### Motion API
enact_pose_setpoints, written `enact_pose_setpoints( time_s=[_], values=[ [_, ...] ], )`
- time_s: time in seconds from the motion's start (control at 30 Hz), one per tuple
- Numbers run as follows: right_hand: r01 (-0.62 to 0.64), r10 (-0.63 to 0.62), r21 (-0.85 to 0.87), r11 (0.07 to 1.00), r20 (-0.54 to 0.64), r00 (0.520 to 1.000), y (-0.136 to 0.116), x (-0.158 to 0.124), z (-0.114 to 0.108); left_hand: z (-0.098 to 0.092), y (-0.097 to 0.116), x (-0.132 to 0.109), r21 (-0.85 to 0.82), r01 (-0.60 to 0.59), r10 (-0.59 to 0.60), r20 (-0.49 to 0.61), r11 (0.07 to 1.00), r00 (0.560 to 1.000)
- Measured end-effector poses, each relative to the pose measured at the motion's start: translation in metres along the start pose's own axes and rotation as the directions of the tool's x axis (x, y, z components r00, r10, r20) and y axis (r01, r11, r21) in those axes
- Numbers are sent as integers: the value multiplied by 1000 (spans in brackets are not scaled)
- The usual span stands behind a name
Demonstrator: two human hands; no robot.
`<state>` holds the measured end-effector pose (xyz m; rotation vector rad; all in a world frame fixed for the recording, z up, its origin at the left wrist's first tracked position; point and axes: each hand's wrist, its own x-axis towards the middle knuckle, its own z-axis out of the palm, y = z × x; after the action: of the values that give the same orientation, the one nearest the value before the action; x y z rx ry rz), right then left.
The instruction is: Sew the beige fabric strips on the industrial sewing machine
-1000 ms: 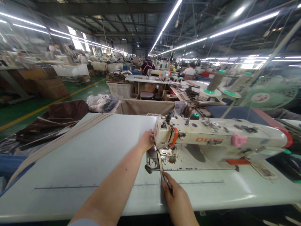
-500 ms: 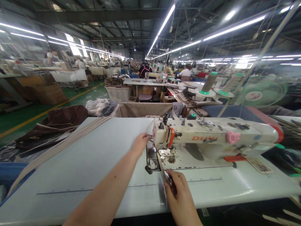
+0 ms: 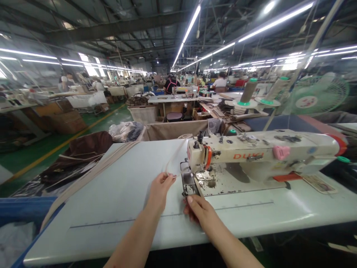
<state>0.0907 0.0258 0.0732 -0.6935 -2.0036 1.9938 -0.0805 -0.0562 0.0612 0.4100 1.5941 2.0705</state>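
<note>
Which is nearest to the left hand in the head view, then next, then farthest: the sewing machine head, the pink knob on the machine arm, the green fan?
From the left hand:
1. Sewing machine head, just to its right.
2. Pink knob, farther right along the machine arm.
3. Green fan, far right, behind the table.

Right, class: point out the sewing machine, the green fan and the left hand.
sewing machine point(image 3: 251, 156), head view, on its cream arm
green fan point(image 3: 319, 95), head view, on its grille
left hand point(image 3: 160, 188), head view, back of hand
</note>
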Motion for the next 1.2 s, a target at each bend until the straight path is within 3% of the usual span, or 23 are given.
enact_pose_setpoints(
  time_s=[0.2,0.5,0.73,0.8,0.83,0.9,0.93,1.0,1.1,1.2],
  values=[
    [-127,127,193,973,12,992,3,22,7,-20,0,-35,156,-80,85,-26,984,996],
    [-125,98,208,970,138,986,-10,36,18,-42,5,-72,293,-207,207,29,934,978],
    [-11,2,73,997,120,993,-12,32,17,-56,13,-79,344,-167,157,57,924,986],
    [103,-102,-169,980,11,995,-11,23,9,-62,19,-79,421,-158,148,57,893,987],
    [163,-194,-370,915,-47,980,-9,17,4,-67,22,-79,453,-160,146,66,877,987],
    [181,-398,-768,614,-102,912,-4,4,-7,-78,25,-75,500,-171,136,105,849,985],
    [136,-462,-887,442,-95,882,0,-2,-13,-86,25,-72,517,-164,118,121,840,986],
    [36,-478,-974,226,-79,875,10,-12,-23,-101,23,-65,557,-116,51,130,823,990],
    [-1,-372,-996,87,-33,928,24,-21,-32,-123,21,-53,648,22,-68,45,762,997],
    [3,-330,-1000,12,-1,944,34,-24,-35,-142,32,-40,764,62,-88,-7,642,996]
  ],
)
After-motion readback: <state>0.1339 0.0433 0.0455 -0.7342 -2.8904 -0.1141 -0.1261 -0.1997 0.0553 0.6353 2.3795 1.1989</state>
